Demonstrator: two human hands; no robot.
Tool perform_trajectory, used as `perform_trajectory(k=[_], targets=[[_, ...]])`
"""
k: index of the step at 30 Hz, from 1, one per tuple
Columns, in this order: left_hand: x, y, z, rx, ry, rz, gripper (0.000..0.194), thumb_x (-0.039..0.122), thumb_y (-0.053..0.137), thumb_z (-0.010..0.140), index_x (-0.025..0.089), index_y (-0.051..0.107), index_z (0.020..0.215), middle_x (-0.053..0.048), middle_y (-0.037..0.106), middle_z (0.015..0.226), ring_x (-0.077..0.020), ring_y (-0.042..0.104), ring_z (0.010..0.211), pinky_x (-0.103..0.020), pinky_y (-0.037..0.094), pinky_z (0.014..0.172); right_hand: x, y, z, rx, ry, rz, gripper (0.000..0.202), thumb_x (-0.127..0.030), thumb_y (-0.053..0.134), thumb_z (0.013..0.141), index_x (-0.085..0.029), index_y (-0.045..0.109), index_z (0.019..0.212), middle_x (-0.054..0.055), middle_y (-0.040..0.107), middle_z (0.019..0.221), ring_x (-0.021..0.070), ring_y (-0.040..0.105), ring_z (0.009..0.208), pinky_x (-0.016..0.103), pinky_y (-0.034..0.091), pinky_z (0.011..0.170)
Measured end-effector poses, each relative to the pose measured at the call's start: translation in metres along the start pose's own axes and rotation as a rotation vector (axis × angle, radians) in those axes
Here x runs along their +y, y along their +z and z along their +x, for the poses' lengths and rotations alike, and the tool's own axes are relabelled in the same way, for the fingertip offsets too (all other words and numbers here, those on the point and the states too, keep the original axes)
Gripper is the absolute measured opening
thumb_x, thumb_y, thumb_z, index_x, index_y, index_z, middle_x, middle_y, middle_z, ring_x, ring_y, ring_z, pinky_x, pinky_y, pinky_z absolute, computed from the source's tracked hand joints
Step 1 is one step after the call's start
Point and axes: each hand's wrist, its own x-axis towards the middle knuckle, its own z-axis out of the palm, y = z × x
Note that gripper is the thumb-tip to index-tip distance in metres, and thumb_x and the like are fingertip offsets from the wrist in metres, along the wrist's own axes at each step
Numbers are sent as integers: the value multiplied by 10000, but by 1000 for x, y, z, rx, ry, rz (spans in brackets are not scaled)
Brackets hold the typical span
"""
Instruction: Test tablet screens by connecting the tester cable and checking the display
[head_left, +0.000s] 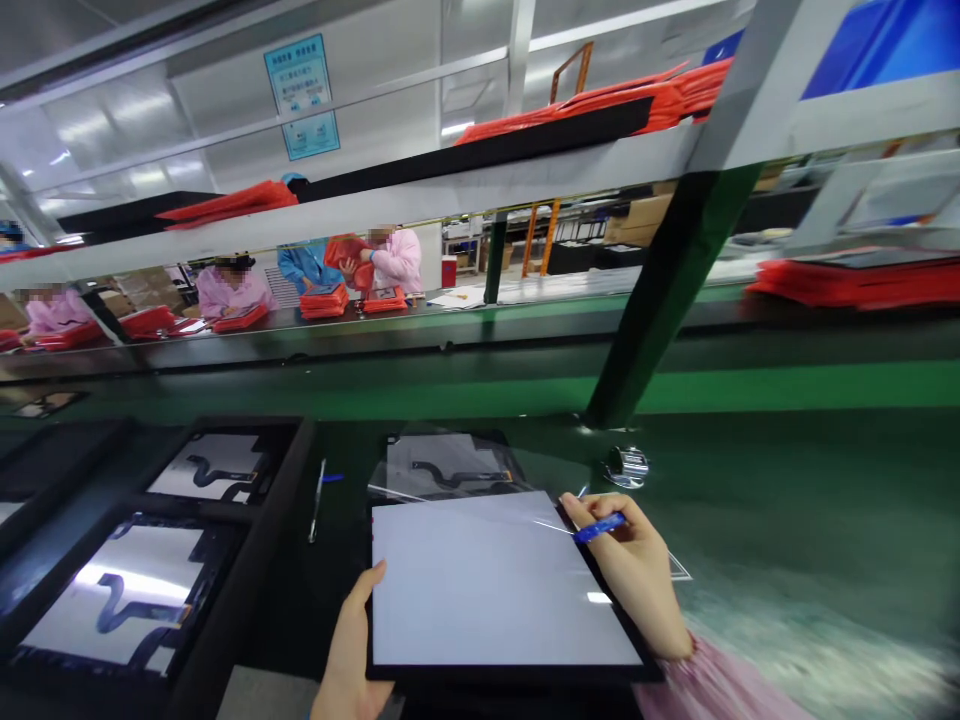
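White screen [502, 590] low in the middle, left hand [352, 645] holding its left edge, other fingers hidden, right hand [630, 560] pinching a small blue strip [600, 528] near the top right corner, clear sheet [551, 468] hard to see

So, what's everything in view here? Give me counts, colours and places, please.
screen: 1, white with black border, between the hands
clear film: 1, see-through, at the screen's far edge
panels: at least 3, silver and black, beyond the screen and in the tray
tray: at least 1, black, left
thin tool: 1, silver, right of the tray
shiny roll: 1, silver, beyond the right hand
bench: 1, green, underneath
red bundles: many, red, shelf and far side
poster: 1, blue, back wall
co-workers: at least 4, pink or blue clothing, far side
left hand: 1, bare, screen's left edge
right hand: 1, bare, holding a blue strip
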Motion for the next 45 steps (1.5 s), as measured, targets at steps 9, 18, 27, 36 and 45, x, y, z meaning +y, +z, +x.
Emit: perform_trajectory(k=[9, 18, 27, 36, 45], targets=[[-5, -5, 8, -170, -19, -65, 561, 450, 593, 888, 59, 558, 1289, -129, 757, 994, -294, 702, 980, -383, 520, 932, 3, -9, 0, -165, 77, 174, 572, -501, 911, 486, -210, 444, 643, -45, 523, 680, 106, 502, 621, 191, 437, 522], [-3, -16, 10, -90, 50, -32, 553, 324, 678, 846, 47, 545, 1306, -137, 741, 1060, -310, 665, 1072, -397, 474, 1010, -11, -27, -10, -131, -293, -119, 279, -490, 763, 720, -262, 640, 825, 28, 654, 846, 233, 641, 819, 397, 554, 830], [-23, -25, 30, -338, 111, -97, 497, 482, 548, 903, 117, 641, 1227, -130, 687, 1195, -311, 552, 1237, -436, 384, 1102, 10, 48, -95, -616, -916, -891, 545, 30, 350, 760, -207, 609, 1178, 141, 481, 1415, 381, 409, 1318, 651, 479, 922], [-7, -44, 28, -199, 194, -48, 541, 534, 499, 903, 126, 648, 1226, -158, 689, 1177, -320, 566, 1217, -458, 386, 1100, 18, -8, -59, -552, -972, -804, 502, -8, 354, 759, -232, 654, 1094, 67, 547, 1363, 307, 517, 1248, 501, 522, 955], [-7, -51, 37, -156, 220, -104, 541, 544, 476, 908, 160, 627, 1257, -135, 703, 1145, -330, 538, 1240, -503, 331, 1126, 12, -31, -42, -212, -381, -260, 196, -394, 673, 813, -220, 644, 899, 132, 690, 1135, 310, 669, 1026, 332, 606, 772]])
